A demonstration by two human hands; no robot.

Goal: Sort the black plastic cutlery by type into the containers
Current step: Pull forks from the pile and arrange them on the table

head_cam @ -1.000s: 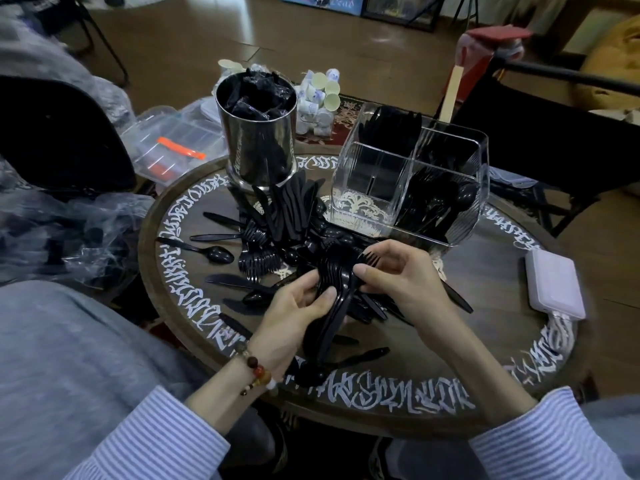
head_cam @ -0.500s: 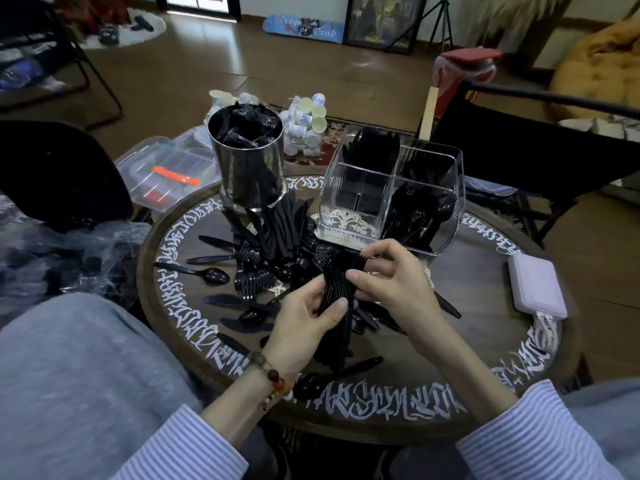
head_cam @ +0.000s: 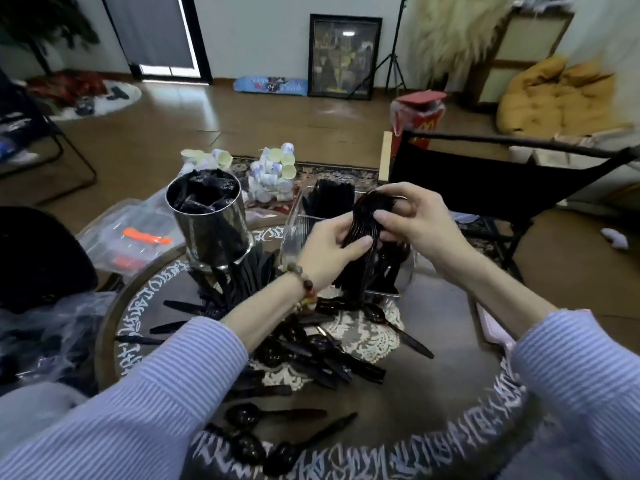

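A stacked bundle of black plastic cutlery (head_cam: 365,223) is held up over the clear divided container (head_cam: 294,233). My left hand (head_cam: 329,251) pinches the bundle's lower part and my right hand (head_cam: 412,220) grips its top. The bundle's lower ends reach down into the container, which holds more black cutlery. A steel canister (head_cam: 211,233) at the left back is filled with black pieces. Loose black spoons and knives (head_cam: 311,351) lie scattered over the round table (head_cam: 446,403).
A black folding chair (head_cam: 485,188) stands behind the table on the right. A clear plastic box (head_cam: 131,237) with an orange item sits left of the canister. Paper cups (head_cam: 273,174) lie on the rug beyond. A pale flat case (head_cam: 495,327) lies at the table's right edge.
Both hands have lifted the bundle from the table's middle up and back to above the clear container. The camera has tilted upward.
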